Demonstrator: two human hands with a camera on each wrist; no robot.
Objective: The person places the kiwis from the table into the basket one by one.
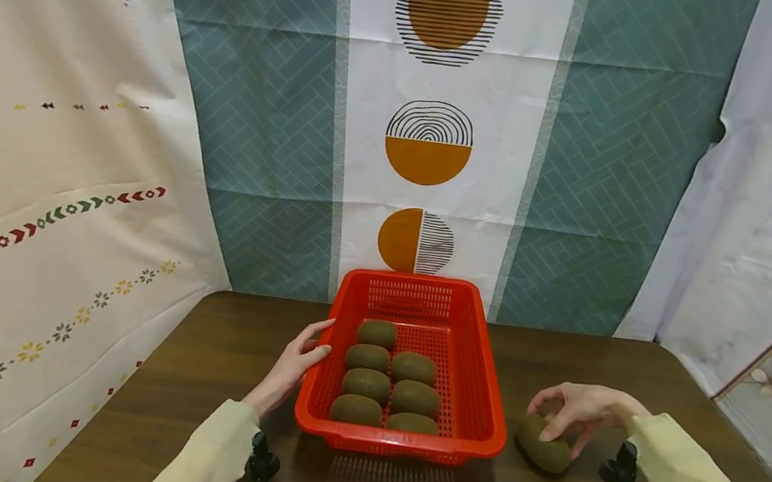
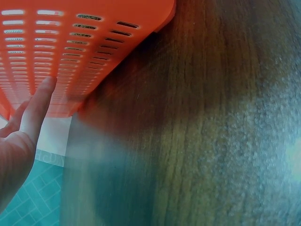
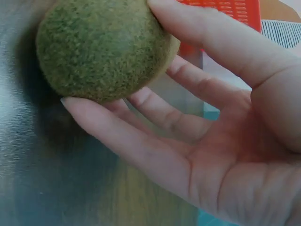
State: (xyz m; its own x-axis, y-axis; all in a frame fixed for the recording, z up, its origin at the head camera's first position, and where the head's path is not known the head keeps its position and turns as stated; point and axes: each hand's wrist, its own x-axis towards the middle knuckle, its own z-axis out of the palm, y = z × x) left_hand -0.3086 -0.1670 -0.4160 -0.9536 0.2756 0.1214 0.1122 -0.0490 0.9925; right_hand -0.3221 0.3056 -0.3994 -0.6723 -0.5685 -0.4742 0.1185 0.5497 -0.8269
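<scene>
My right hand holds a brown fuzzy kiwi just right of the red basket. In the right wrist view the fingers and thumb curl around this kiwi, which is at or just above the table; the exact height is hard to tell. My left hand is at the basket's left wall, its fingers extended. The left wrist view has one finger lying against the slotted side of the basket. Several kiwis lie in two columns in the basket's left and middle part.
A dark brown wooden table carries the basket. Behind it hangs a patterned green and white cloth. Pale cloths hang at the left and right. Each wrist bears a small black mount.
</scene>
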